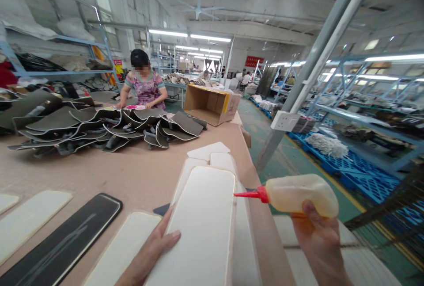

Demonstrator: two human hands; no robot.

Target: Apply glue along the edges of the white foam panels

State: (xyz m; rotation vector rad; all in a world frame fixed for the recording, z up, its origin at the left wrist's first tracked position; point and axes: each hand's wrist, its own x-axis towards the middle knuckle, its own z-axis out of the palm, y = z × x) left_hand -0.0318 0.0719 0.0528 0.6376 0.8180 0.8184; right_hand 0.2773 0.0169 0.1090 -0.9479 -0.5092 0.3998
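Observation:
My left hand (pixel 150 250) holds a long white foam piece (pixel 202 228) lifted off the table, thumb on its face and fingers hidden beneath. My right hand (pixel 319 242) grips a soft glue bottle (pixel 298 195) filled with yellowish liquid. Its red nozzle (pixel 247 194) points left, just at the right edge of the white piece. More white pieces (pixel 212 155) lie stacked behind and under the held one. A black strip (pixel 62 246) and further white strips (pixel 29 217) lie flat on the brown table (pixel 132 171) to the left.
A heap of dark grey shoe uppers (pixel 99 129) covers the far table. A person in a floral top (pixel 145 87) sits behind it. An open cardboard box (pixel 210 104) stands at the table end. A slanted steel post with a socket (pixel 285 120) and blue pallets (pixel 351 166) are to the right.

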